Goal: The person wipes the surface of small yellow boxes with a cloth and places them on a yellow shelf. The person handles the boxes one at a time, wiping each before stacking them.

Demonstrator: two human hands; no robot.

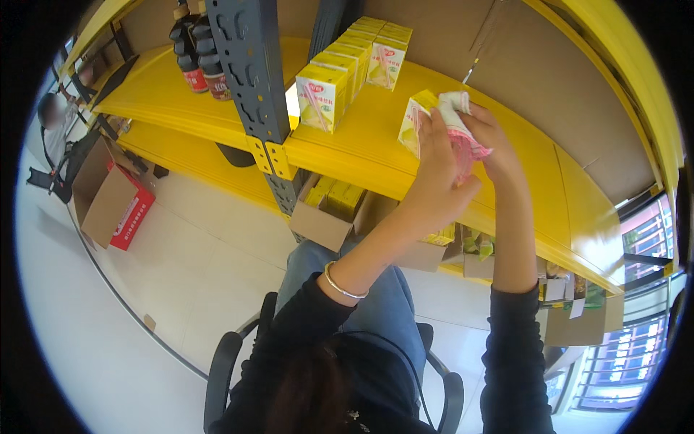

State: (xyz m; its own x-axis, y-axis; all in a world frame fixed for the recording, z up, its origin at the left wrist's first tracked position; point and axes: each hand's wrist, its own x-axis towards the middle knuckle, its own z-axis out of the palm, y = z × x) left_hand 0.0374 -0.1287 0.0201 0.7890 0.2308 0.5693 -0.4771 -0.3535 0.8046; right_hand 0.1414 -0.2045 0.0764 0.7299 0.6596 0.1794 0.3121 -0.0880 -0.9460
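My left hand [436,163] and my right hand [490,133] are close together above the yellow shelf [363,154]. A white and pink cloth [454,116] is bunched between them, and both hands grip it. Just left of the cloth is a yellow and white drink carton [412,122], partly covered by my left fingers. Whether those fingers press on the carton cannot be seen. Further left, several matching drink cartons [323,100] stand upright in two rows, the front ones showing a printed pear and straw.
A dark perforated steel post [252,70] divides the shelf, with dark sauce bottles [190,54] beyond it. Below are open cardboard boxes [325,222] holding yellow packs. A red and brown carton box [116,200] lies on the floor near a person [57,125]. Chair armrests [222,369] flank me.
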